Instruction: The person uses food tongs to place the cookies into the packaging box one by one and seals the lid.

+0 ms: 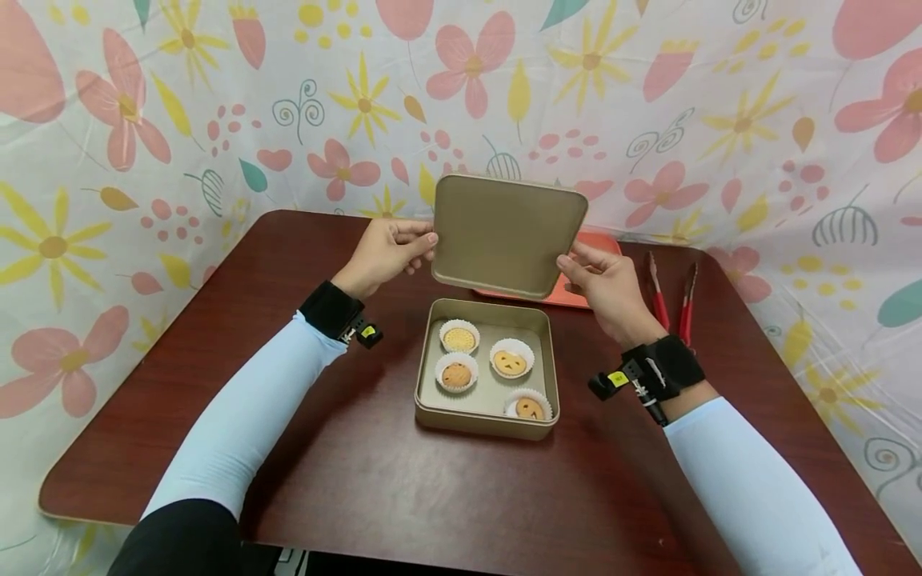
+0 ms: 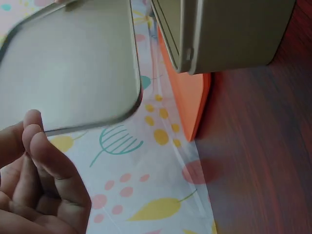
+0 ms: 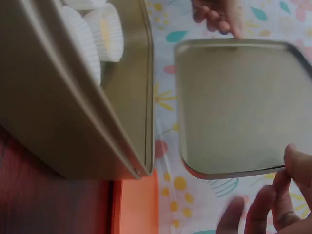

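Both hands hold a gold metal tin lid (image 1: pixel 510 232) tilted up behind the open tin, its inner side facing me. My left hand (image 1: pixel 392 252) pinches the lid's left edge between thumb and fingers; the left wrist view shows the fingertips (image 2: pixel 35 131) at the rim. On the opposite edge, my right hand (image 1: pixel 608 288) pinches with its thumb and fingers. Below the lid stands the square gold tin (image 1: pixel 486 422). Inside it are several cookies in white paper cups, among them a pale round cookie (image 1: pixel 458 339) and a face-shaped cookie (image 1: pixel 510 364).
An orange tray (image 1: pixel 601 242) lies behind the tin, partly hidden by the lid and right hand. Red-handled tongs (image 1: pixel 686 312) lie to the right on the dark wooden table (image 1: pixel 346 472). A flower-patterned cloth (image 1: pixel 360 48) hangs behind the table.
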{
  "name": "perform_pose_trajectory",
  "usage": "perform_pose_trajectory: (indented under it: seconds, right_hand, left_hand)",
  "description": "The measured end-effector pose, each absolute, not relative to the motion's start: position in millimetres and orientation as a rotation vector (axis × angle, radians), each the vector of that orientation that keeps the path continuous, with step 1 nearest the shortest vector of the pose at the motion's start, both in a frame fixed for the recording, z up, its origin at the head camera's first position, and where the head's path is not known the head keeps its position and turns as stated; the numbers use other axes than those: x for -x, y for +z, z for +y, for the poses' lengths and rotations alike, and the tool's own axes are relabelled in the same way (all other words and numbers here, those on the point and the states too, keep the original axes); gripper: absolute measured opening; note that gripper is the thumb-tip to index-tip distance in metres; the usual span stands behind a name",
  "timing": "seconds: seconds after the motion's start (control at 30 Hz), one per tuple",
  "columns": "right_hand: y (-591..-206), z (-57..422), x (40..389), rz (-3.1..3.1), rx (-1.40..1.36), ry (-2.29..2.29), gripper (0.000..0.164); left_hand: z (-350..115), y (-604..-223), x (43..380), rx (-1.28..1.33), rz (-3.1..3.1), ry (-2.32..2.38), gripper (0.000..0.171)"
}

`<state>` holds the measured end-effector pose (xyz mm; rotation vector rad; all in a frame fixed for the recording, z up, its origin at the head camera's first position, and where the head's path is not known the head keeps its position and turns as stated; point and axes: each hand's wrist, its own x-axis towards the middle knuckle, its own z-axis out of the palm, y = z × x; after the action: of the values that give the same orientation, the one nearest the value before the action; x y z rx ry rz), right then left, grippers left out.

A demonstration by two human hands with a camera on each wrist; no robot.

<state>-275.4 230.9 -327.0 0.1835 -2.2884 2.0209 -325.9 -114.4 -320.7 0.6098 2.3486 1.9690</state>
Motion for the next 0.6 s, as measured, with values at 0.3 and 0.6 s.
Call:
perform_pose_trajectory:
  seconds: [0.3,0.6]
  right_hand:
    - [-325.0,233.6,268.2,-2.327,-0.324,1.809,0.041]
    - [-323.9,236.5,250.8,-2.458,-0.421,1.614,0.031]
  left_hand:
    - [-118.3,-320.5,319.7,-0.768,2.364,1.994,0.033]
    - [-128.4,-322.8,304.6,-0.808,2.334,1.923,0.027]
